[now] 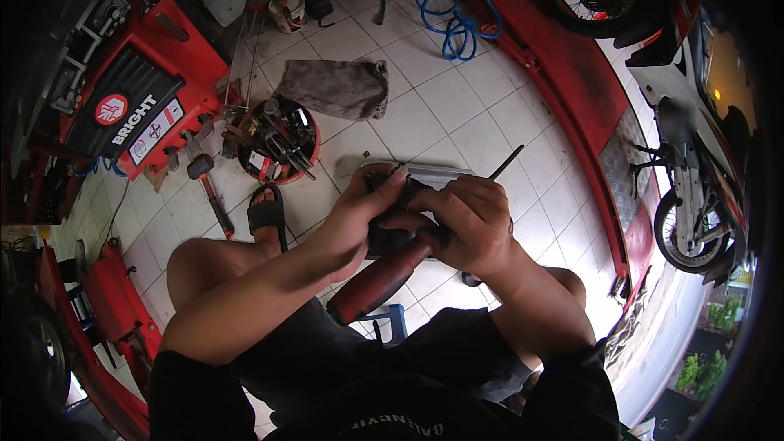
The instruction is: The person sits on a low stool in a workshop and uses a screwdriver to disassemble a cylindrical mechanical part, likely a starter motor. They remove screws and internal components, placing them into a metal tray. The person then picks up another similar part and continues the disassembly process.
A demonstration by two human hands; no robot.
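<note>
My left hand [353, 211] and my right hand [474, 222] meet in front of me, both with fingers closed around a dark part whose shape is mostly hidden. A red-and-black cylinder [374, 284] slants down toward my lap from beneath the right hand; it looks joined to the dark part, but I cannot tell for sure. The left thumb presses on the dark part's upper end. Past the right fingers a thin black rod [508, 162] sticks out; whether the hand holds it is unclear. Just beyond the hands lies a silver metal tray [437, 173], partly covered by them.
At left front a red round tub [314, 165] holds several tools, with a hammer [211, 192] beside it. A grey rag [335, 88] lies on the tiles. A red machine [196, 49] stands far left, a red ramp [563, 73] and motorcycles at right, a blue coiled hose [459, 33] beyond.
</note>
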